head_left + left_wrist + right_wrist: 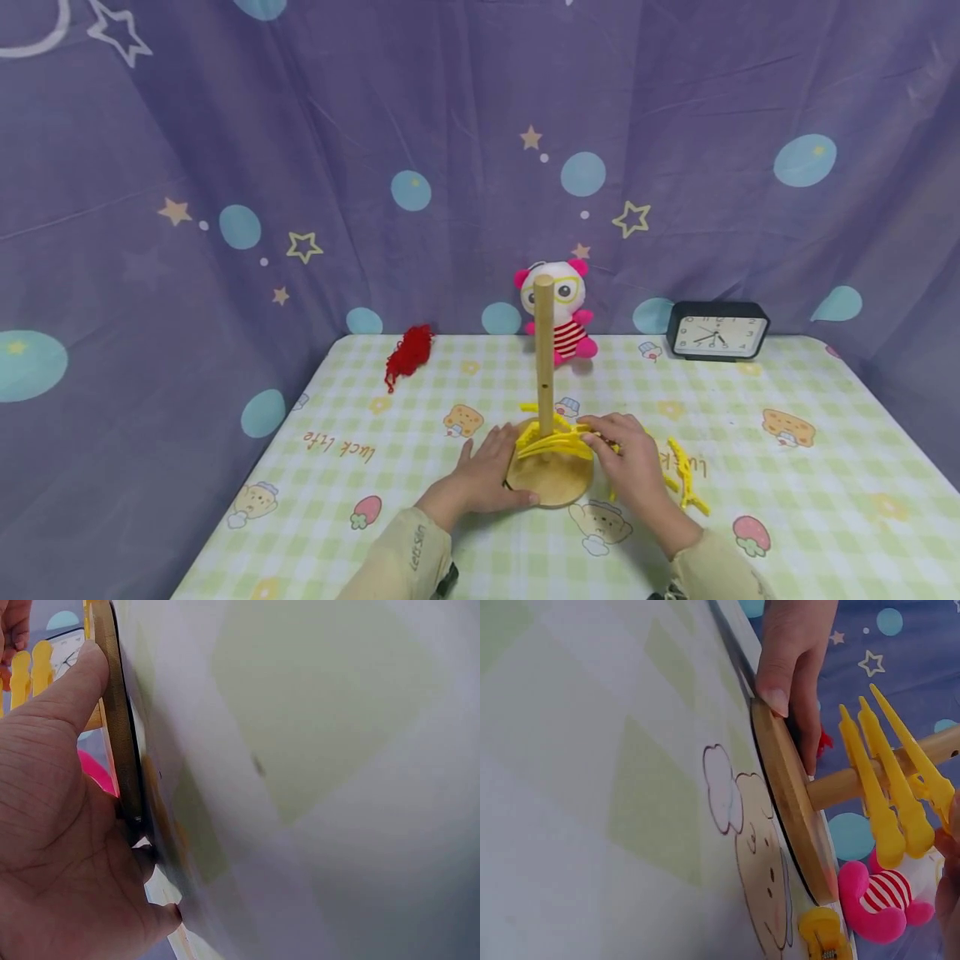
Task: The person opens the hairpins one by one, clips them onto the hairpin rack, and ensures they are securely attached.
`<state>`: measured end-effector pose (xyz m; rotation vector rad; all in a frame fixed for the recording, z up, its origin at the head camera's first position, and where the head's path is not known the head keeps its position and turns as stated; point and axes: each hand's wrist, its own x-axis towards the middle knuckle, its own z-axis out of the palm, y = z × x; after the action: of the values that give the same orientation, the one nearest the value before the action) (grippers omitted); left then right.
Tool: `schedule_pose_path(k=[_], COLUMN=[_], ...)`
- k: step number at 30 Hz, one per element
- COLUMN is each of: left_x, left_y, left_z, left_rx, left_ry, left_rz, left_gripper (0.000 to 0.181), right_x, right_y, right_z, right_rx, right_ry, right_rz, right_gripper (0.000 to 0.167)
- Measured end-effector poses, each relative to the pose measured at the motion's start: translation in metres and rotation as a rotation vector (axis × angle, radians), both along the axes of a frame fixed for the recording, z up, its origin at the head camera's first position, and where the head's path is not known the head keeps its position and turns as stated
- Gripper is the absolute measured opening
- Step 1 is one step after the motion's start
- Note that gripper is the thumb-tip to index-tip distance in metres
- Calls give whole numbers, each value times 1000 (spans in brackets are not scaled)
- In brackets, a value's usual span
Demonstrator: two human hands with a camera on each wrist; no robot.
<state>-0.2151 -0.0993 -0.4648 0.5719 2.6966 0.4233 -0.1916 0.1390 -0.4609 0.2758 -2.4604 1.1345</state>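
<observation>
On checked cloth (832,500) before a purple curtain (472,108), left hand (486,475) grips a wooden stand (546,400), right hand (632,463) pinches a yellow clip (933,778).

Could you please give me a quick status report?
Left hand holding round wooden base. Right hand pinching yellow clip at wooden post. Loose yellow clips beside right hand, possible clutter.

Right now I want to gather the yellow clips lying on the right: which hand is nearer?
Right. The right hand is just left of those clips, pinching another clip by the post; the left hand is farther, across the post at the left edge of the wooden base.
</observation>
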Motion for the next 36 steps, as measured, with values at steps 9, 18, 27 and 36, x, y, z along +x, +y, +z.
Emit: schedule_pose_path(k=[9, 18, 27, 36], left_x=[0, -1, 3, 2], left_y=[-2, -1, -1, 0], left_z=[-1, -8, 1, 2], left_rx=[-12, 4, 9, 5], left_ry=[5, 4, 0, -16], left_rz=[-7, -1, -7, 2], left_gripper=[105, 106, 105, 104], right_x=[-3, 5, 19, 29], right_y=[11, 42, 76, 102], right_z=[-10, -1, 10, 11], right_rx=[-20, -77, -15, 45], right_ry=[-75, -194, -217, -282], right_rz=[153, 97, 47, -18], right_gripper=[41, 41, 33, 33])
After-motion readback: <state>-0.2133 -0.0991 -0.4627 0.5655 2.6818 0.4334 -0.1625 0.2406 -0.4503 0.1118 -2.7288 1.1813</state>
